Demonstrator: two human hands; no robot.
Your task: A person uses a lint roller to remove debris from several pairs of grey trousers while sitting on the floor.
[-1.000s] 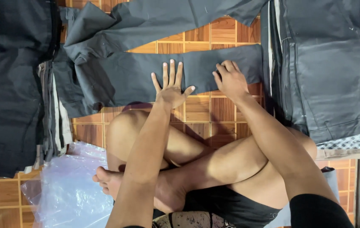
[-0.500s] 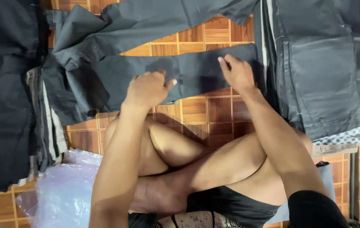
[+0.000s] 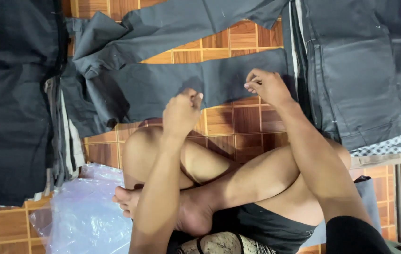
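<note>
Item: dark grey trousers (image 3: 163, 84), lying spread on a brown tiled floor (image 3: 238, 117) in front of a person sitting cross-legged. One leg is running flat from left to right just beyond the knees; the other leg (image 3: 181, 21) is lying further off, towards the top edge, with a wedge of bare floor showing between the two. Left hand (image 3: 180, 113): curled closed at the near hem of the closer leg, fingertips pinching what looks like the fabric edge; the grip itself is partly hidden behind the knuckles. Right hand (image 3: 267, 87): fingers bent and drawn together on the same leg near its right end, apparently nipping the cloth, though whether it is gripping or merely pressing is hard to tell. Adjoining: a stack of folded dark garments (image 3: 12, 103) is sitting at the left edge of the floor, touching the trousers' waist end; a second pile of grey trousers (image 3: 360, 70) is lying at the right edge, with a checked cloth (image 3: 388, 148) peeping out beneath it. A clear plastic bag (image 3: 87, 211) is lying at the lower left, beside the person's foot (image 3: 130, 197). State of work, as judged: the trousers are lying opened out and roughly flat, some creases showing near the waist end; both hands are taking hold along the near leg, so the fold is not yet made. The legs are not yet laid one over the other, and the garment is not yet on either pile.
</note>
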